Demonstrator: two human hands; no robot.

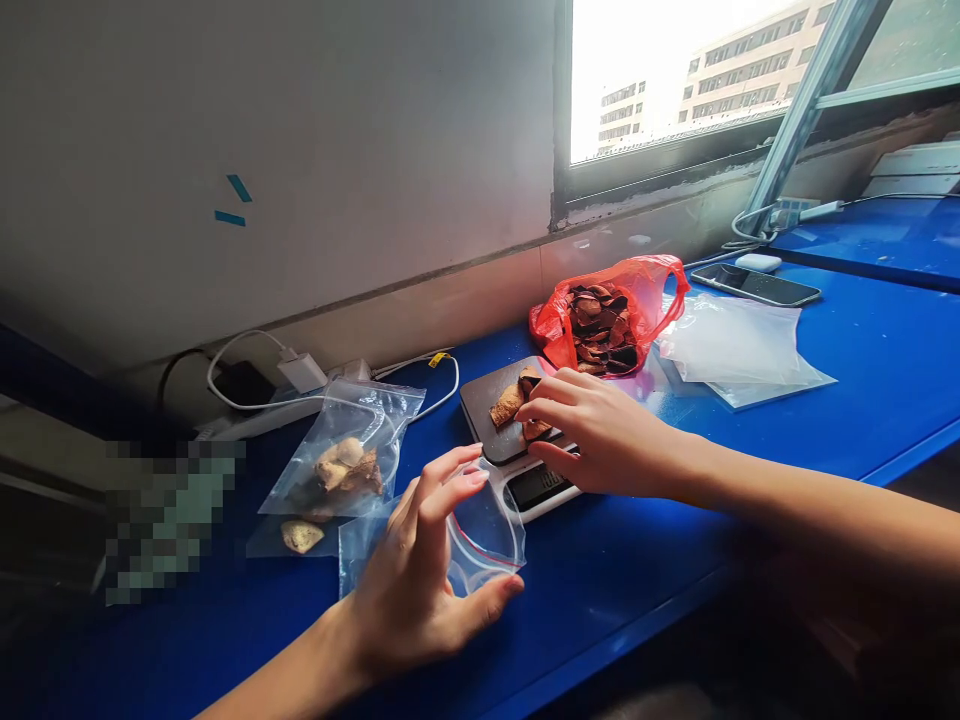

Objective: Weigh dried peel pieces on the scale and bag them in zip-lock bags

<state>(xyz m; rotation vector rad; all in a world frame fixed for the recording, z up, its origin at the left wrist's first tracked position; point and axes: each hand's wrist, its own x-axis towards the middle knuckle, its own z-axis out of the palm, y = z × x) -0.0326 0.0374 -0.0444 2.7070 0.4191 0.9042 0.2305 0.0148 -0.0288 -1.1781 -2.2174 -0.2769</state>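
My left hand (pixel 431 555) holds a clear zip-lock bag (pixel 491 530) with a red line along its seal. Fingers and thumb are spread at the bag's mouth, which gapes towards the scale. My right hand (pixel 600 425) reaches over the kitchen scale (pixel 474 400), its fingers curled down on dried brown curved pieces (pixel 508 405) lying on the plate. Part of those pieces is hidden under the fingers. The scale's display (pixel 544 483) is lit, but its digits are too blurred to read. Behind the scale, a red plastic bag (pixel 551 325) stands open, full of similar dark dried pieces (pixel 600 318).
Left of the scale lie filled clear bags (pixel 300 480) with pale dried pieces (pixel 349 465). A stack of flat clear bags (pixel 739 345), a phone (pixel 757 284) and a white case (pixel 757 262) are at right. Chargers (pixel 302 372) and cables line the wall on the blue table (pixel 637 560).
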